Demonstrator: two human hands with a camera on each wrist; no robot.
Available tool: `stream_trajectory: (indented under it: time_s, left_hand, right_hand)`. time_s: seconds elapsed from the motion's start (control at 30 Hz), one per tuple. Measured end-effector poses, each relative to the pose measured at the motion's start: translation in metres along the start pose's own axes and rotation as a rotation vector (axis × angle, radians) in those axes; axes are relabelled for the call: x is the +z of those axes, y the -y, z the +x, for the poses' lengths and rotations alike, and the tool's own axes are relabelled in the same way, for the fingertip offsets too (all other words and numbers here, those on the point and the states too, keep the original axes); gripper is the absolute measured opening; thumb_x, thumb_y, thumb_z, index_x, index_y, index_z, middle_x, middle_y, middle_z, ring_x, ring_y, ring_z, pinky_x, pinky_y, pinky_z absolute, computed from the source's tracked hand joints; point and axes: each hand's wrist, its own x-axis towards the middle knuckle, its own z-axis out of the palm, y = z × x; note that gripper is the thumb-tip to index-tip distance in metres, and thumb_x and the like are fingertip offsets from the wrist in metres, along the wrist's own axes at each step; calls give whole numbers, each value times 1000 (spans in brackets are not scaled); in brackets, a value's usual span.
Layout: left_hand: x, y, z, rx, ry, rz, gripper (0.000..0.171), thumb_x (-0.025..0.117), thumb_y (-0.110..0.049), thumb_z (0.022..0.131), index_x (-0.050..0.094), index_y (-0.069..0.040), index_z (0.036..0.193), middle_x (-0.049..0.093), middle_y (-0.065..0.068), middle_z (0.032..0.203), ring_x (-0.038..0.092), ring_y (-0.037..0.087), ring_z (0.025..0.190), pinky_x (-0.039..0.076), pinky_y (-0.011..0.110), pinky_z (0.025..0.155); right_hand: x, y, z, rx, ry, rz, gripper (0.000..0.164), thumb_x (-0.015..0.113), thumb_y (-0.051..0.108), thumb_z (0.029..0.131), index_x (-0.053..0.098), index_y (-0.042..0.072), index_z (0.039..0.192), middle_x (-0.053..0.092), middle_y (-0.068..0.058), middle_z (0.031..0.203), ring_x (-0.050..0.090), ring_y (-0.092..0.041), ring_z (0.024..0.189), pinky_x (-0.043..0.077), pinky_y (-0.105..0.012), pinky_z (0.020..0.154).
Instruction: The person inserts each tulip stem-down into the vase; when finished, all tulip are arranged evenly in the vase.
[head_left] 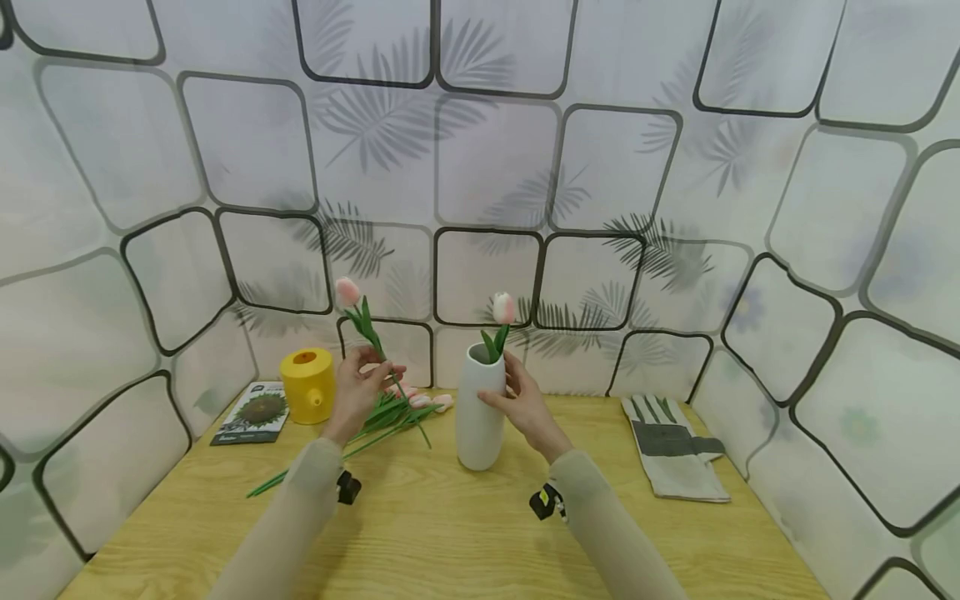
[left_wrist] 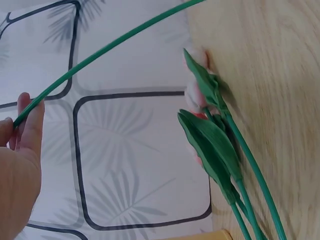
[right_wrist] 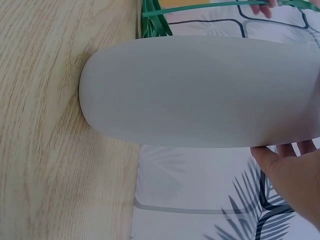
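Observation:
My left hand [head_left: 362, 387] pinches the green stem of a pink tulip [head_left: 347, 291] between thumb and fingers; its bloom points up and the stem slants down to the right. In the left wrist view that stem [left_wrist: 107, 49] runs up and away from the fingertips. A tall white vase [head_left: 478, 417] stands upright on the table, and my right hand [head_left: 523, 402] grips its upper right side, thumb in front. One pale pink tulip [head_left: 503, 308] rises from the vase mouth, its lower stem hidden inside. Several more tulips [left_wrist: 220, 145] lie on the table beyond my left hand.
Left of the loose tulips stand a yellow watering can [head_left: 308, 387] and a flat packet with a sunflower-like picture [head_left: 255, 412]. Grey and white gloves [head_left: 672, 450] lie at the right of the wooden table [head_left: 450, 533]. Patterned fabric walls [head_left: 487, 167] close in behind and at both sides.

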Motion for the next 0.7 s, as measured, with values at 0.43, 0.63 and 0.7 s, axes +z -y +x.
stream_trajectory:
  time_s: [0.43, 0.63, 0.7]
  left_hand:
    - [13, -23, 1, 38, -273, -249, 22, 65, 4, 91, 57, -5, 109, 61, 9, 94, 73, 16, 82, 60, 34, 76]
    - [14, -33, 2, 48, -241, -212, 23, 64, -1, 93, 60, -4, 115, 64, 8, 96, 74, 19, 83, 60, 35, 73]
    - [14, -38, 4, 58, -230, -218, 22, 64, -3, 93, 60, -4, 115, 64, 9, 96, 73, 19, 83, 60, 36, 73]
  right_hand:
    - [1, -23, 9, -33, -36, 7, 79, 73, 16, 90, 27, 20, 155, 37, -11, 155, 35, -33, 143, 28, -56, 117]
    - [2, -23, 7, -45, -57, -3, 77, 72, 14, 90, 29, 20, 154, 40, -11, 153, 37, -34, 142, 30, -56, 115]
    - [1, -18, 6, -41, -49, 3, 78, 72, 13, 90, 29, 19, 154, 39, -12, 154, 36, -34, 142, 30, -56, 116]
